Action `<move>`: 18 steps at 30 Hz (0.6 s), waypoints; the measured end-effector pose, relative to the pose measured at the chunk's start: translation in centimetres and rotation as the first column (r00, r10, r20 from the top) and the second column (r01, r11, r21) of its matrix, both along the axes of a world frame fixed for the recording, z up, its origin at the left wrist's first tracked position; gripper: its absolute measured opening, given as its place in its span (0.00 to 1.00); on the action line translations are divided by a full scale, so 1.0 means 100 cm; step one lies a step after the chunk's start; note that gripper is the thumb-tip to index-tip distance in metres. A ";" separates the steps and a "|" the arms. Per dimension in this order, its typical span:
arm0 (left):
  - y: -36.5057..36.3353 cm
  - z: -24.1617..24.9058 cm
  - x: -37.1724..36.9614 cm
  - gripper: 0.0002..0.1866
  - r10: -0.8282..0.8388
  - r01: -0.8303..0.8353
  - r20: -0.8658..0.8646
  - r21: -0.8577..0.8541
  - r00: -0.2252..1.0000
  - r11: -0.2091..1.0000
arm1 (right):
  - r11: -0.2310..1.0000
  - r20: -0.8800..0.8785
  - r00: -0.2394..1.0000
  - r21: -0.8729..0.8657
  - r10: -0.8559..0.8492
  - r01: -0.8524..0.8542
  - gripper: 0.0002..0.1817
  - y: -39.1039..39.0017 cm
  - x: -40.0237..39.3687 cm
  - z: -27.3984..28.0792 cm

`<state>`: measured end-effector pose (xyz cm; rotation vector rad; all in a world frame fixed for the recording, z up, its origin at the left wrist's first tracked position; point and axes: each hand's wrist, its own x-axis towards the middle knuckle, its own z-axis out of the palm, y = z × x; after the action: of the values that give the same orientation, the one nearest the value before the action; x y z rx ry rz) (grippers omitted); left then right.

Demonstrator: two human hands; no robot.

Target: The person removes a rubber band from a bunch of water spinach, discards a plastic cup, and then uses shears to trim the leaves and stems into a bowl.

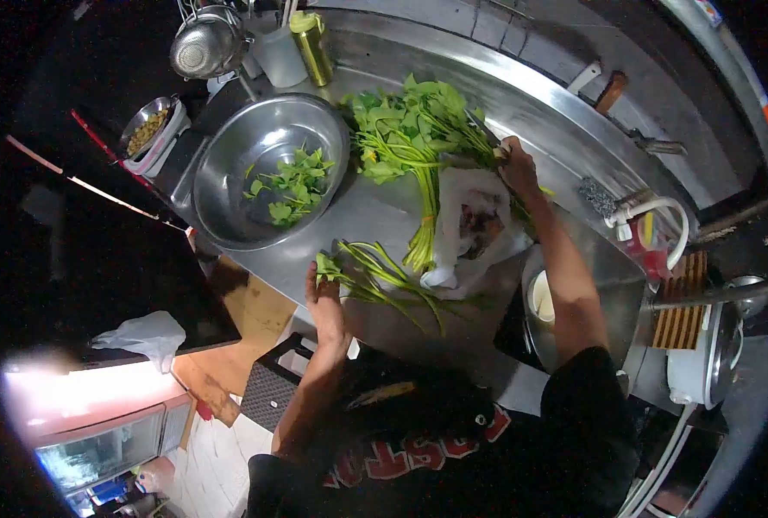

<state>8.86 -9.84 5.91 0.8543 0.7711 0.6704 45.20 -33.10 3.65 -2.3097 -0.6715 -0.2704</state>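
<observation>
Beside the counter's near edge, my left hand [324, 295] is closed round the leafy end of some green stems [384, 274] that spread to the right over the steel. My right hand [517, 164] is closed at the far side, at the right end of a large leafy bunch [410, 129]; a dark blade-like object [482, 128] extends from it over the leaves. Between the hands lie long bundled stems [424, 229] and a clear plastic bag [481, 224] with dark contents. Picked leaves [293, 186] rest in a big steel bowl [220, 194] on the left.
A yellow-green bottle [312, 52] and a white container [279, 59] stand behind the bowl. At far left is a small bowl of brownish pieces [148, 131]. A white hose [673, 216], a slatted wooden rack [681, 302] and a lidded pot [703, 363] are at right.
</observation>
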 end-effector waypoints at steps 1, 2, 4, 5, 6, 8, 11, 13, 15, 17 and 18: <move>0.002 0.001 -0.002 0.24 -0.022 0.026 -0.060 0.069 0.998 0.997 | 0.999 0.029 1.000 -0.048 -0.008 0.009 0.20 0.006 0.003 -0.002; 0.004 0.000 -0.004 0.24 -0.018 0.023 -0.060 0.075 0.998 0.997 | 0.995 0.059 0.998 -0.097 -0.017 0.022 0.20 0.010 0.006 -0.003; 0.008 -0.003 -0.005 0.23 -0.071 0.078 -0.082 0.086 0.994 0.993 | 0.987 0.084 0.995 -0.145 -0.054 0.066 0.20 0.015 0.009 -0.001; 0.010 -0.004 -0.007 0.23 -0.068 0.075 -0.078 0.089 0.995 0.993 | 0.974 0.112 0.989 -0.195 -0.091 0.112 0.21 0.017 0.013 0.002; 0.013 0.000 -0.007 0.22 -0.071 0.078 -0.077 0.092 0.994 0.993 | 0.975 0.118 0.989 -0.191 -0.089 0.110 0.21 0.018 0.022 0.008; 0.018 0.004 -0.007 0.22 -0.072 0.079 -0.071 0.093 0.995 0.993 | 0.966 0.109 0.975 -0.156 -0.192 0.208 0.20 0.013 0.041 0.029; 0.023 0.010 0.001 0.22 -0.066 0.107 -0.142 0.299 0.988 0.948 | 0.978 0.163 0.965 0.031 -0.208 0.205 0.21 0.015 0.022 0.112; 0.024 0.023 0.020 0.21 -0.138 0.184 -0.133 0.454 0.981 0.872 | 0.978 0.158 0.973 0.155 -0.165 0.141 0.23 0.017 0.019 0.146; 0.023 0.033 0.046 0.20 -0.240 0.216 -0.031 0.561 0.970 0.799 | 0.962 0.206 0.977 0.274 -0.058 0.000 0.25 0.026 0.014 0.170; 0.014 0.055 0.074 0.15 -0.318 0.271 -0.077 0.726 0.945 0.632 | 0.923 -0.055 0.998 0.385 0.003 0.018 0.25 0.052 -0.039 0.213; 0.007 0.074 0.082 0.14 -0.391 0.317 -0.073 0.727 0.917 0.609 | 0.875 -0.318 0.944 0.477 0.086 0.081 0.26 0.066 -0.067 0.222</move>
<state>17.10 -9.17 13.27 1.6564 0.1886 0.6490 38.49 -26.48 25.87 -1.8076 -0.3787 -0.0347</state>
